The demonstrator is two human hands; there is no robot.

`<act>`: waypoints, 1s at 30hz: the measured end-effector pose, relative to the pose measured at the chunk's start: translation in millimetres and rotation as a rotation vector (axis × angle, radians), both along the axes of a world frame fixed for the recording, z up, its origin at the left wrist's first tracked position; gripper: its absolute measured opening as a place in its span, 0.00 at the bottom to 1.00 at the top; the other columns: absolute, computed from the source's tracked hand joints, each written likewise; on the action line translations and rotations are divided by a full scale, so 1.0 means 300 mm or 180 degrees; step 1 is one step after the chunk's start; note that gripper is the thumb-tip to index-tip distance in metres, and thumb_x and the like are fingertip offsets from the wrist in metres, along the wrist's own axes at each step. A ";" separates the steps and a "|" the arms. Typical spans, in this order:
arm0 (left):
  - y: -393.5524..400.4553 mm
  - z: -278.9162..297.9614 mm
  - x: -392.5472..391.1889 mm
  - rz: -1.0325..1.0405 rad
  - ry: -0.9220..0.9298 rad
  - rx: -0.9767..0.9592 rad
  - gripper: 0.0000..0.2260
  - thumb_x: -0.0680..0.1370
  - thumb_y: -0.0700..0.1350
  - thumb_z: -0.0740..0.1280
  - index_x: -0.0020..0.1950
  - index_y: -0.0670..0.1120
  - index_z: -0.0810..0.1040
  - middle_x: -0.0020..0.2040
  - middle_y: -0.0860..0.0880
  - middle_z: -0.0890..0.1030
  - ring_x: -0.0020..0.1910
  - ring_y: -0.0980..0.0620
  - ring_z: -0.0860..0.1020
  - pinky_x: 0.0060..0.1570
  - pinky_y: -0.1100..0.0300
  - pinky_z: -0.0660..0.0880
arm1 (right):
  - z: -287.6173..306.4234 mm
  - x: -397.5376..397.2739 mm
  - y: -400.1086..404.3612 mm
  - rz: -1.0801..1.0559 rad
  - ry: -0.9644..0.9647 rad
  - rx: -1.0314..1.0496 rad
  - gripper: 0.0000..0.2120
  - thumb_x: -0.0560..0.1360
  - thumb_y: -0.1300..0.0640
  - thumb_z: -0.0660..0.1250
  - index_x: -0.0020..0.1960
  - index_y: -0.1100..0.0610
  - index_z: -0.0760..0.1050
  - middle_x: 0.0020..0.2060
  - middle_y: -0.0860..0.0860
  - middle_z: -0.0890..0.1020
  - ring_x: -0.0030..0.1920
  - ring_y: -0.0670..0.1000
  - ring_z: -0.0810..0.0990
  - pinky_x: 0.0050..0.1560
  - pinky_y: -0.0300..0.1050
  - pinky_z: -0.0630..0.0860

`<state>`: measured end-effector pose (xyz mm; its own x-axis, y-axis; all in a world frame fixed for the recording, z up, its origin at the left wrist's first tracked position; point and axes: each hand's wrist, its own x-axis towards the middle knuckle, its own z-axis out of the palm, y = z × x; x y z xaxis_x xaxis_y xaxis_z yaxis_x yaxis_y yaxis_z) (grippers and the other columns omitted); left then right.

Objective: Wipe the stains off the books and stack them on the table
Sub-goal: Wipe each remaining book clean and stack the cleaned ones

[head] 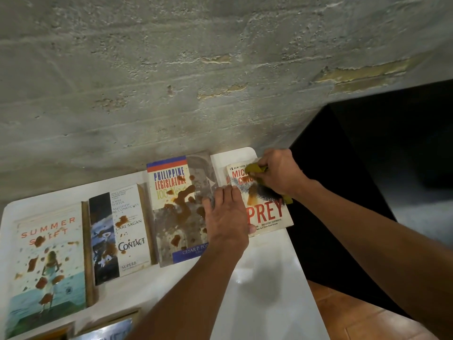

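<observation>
Looking like this one's barely getting going: the right hand point(279, 171) is gripping an olive cloth point(253, 168) and working it on the Prey book point(266, 213) at right of centre, while the left hand point(226, 212) is pressing flat, fingers straight, on its near edge. A brown stain point(252, 195) is still sitting mid-cover. Contact point(122, 231), Summer Shift point(46, 261) and the Philippine Legislature book point(179, 209) are lying unstacked and spattered across the white table point(264, 278). Lower left edge might be showing more books, hard to tell.
</observation>
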<state>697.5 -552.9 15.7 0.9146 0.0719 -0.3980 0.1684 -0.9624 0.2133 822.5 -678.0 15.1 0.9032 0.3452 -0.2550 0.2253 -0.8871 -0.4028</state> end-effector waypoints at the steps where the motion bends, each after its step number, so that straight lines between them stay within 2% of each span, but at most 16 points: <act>1: -0.001 0.000 0.001 -0.0010 -0.0003 -0.0012 0.39 0.74 0.61 0.72 0.76 0.48 0.55 0.75 0.47 0.63 0.74 0.46 0.60 0.72 0.47 0.55 | 0.009 0.001 -0.002 0.0171 0.0060 -0.0031 0.11 0.75 0.49 0.73 0.51 0.55 0.85 0.44 0.49 0.80 0.41 0.45 0.77 0.50 0.41 0.76; 4: -0.003 -0.001 0.002 -0.0010 0.0019 -0.0018 0.39 0.74 0.61 0.72 0.75 0.48 0.56 0.74 0.47 0.64 0.73 0.46 0.61 0.72 0.48 0.55 | 0.007 0.031 -0.004 -0.0025 0.0019 -0.0078 0.10 0.75 0.48 0.73 0.50 0.55 0.85 0.40 0.46 0.78 0.37 0.43 0.76 0.39 0.32 0.69; 6: -0.004 0.001 0.002 -0.0004 0.0023 -0.0011 0.39 0.74 0.61 0.72 0.75 0.48 0.56 0.74 0.47 0.64 0.73 0.46 0.61 0.72 0.48 0.55 | 0.000 0.028 0.017 -0.0068 -0.0097 -0.0132 0.11 0.75 0.48 0.73 0.48 0.56 0.84 0.42 0.48 0.79 0.38 0.44 0.76 0.42 0.36 0.71; 9: 0.001 0.001 0.004 0.0006 0.0018 -0.0016 0.39 0.74 0.61 0.72 0.76 0.47 0.56 0.74 0.47 0.64 0.74 0.46 0.61 0.72 0.47 0.55 | 0.010 0.018 0.039 0.0327 0.0094 -0.0070 0.13 0.74 0.49 0.75 0.52 0.57 0.85 0.45 0.49 0.81 0.43 0.47 0.78 0.47 0.39 0.75; 12: 0.003 0.002 -0.001 0.0022 0.0035 -0.0006 0.39 0.74 0.61 0.72 0.76 0.47 0.56 0.74 0.47 0.64 0.74 0.46 0.61 0.73 0.47 0.55 | 0.010 0.034 0.044 0.0142 -0.0033 -0.0046 0.13 0.75 0.49 0.73 0.53 0.57 0.85 0.42 0.46 0.76 0.40 0.44 0.73 0.45 0.34 0.67; 14: 0.001 0.006 -0.005 0.0000 0.0030 0.0002 0.39 0.75 0.61 0.71 0.76 0.47 0.55 0.75 0.47 0.63 0.74 0.46 0.60 0.72 0.47 0.55 | 0.005 0.029 0.053 0.0228 -0.0182 -0.0047 0.13 0.76 0.49 0.72 0.54 0.57 0.85 0.43 0.47 0.75 0.43 0.46 0.71 0.50 0.39 0.66; 17: 0.005 0.007 -0.003 -0.0003 0.0012 -0.0022 0.39 0.75 0.61 0.71 0.76 0.47 0.55 0.75 0.47 0.63 0.75 0.46 0.60 0.72 0.47 0.55 | 0.025 0.039 0.066 0.0718 -0.0069 -0.0106 0.14 0.74 0.49 0.74 0.53 0.59 0.85 0.40 0.47 0.74 0.43 0.48 0.71 0.57 0.43 0.70; 20: 0.005 0.005 -0.006 0.0017 0.0022 -0.0015 0.39 0.75 0.61 0.72 0.76 0.47 0.55 0.75 0.47 0.63 0.75 0.46 0.60 0.73 0.47 0.55 | 0.024 0.058 0.082 0.0614 -0.0200 -0.0147 0.14 0.75 0.49 0.73 0.56 0.58 0.84 0.42 0.47 0.75 0.45 0.47 0.71 0.56 0.39 0.64; 22: 0.002 0.005 -0.010 0.0013 0.0037 -0.0027 0.39 0.75 0.61 0.72 0.76 0.47 0.55 0.75 0.47 0.63 0.75 0.46 0.60 0.73 0.48 0.55 | 0.021 0.042 0.088 0.0701 -0.0220 -0.0020 0.14 0.75 0.50 0.73 0.54 0.59 0.85 0.42 0.48 0.75 0.43 0.47 0.71 0.54 0.38 0.66; 25: 0.004 0.004 -0.004 0.0019 -0.0012 -0.0034 0.39 0.75 0.61 0.72 0.76 0.47 0.55 0.75 0.47 0.63 0.75 0.46 0.60 0.73 0.48 0.55 | 0.035 0.055 0.097 0.0856 -0.0107 -0.0012 0.15 0.74 0.49 0.74 0.54 0.59 0.85 0.40 0.48 0.75 0.42 0.47 0.71 0.44 0.36 0.64; 28: 0.004 0.000 -0.006 0.0050 0.0015 -0.0032 0.39 0.74 0.60 0.72 0.76 0.47 0.56 0.75 0.47 0.63 0.74 0.46 0.60 0.72 0.48 0.55 | 0.025 0.062 0.122 0.0820 -0.0236 -0.0147 0.14 0.76 0.48 0.72 0.54 0.57 0.85 0.41 0.47 0.74 0.43 0.47 0.71 0.49 0.39 0.62; 30: 0.001 -0.002 -0.010 0.0054 0.0009 -0.0057 0.39 0.74 0.60 0.73 0.76 0.47 0.56 0.75 0.47 0.63 0.74 0.46 0.60 0.72 0.48 0.55 | 0.024 0.042 0.119 0.0987 -0.0159 0.0057 0.12 0.75 0.49 0.74 0.49 0.58 0.86 0.38 0.47 0.72 0.39 0.47 0.70 0.45 0.40 0.66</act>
<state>694.5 -552.7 15.2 0.9121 0.0803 -0.4020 0.1854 -0.9554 0.2299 835.0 -642.5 22.1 0.7655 0.6101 -0.2043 0.5039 -0.7659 -0.3993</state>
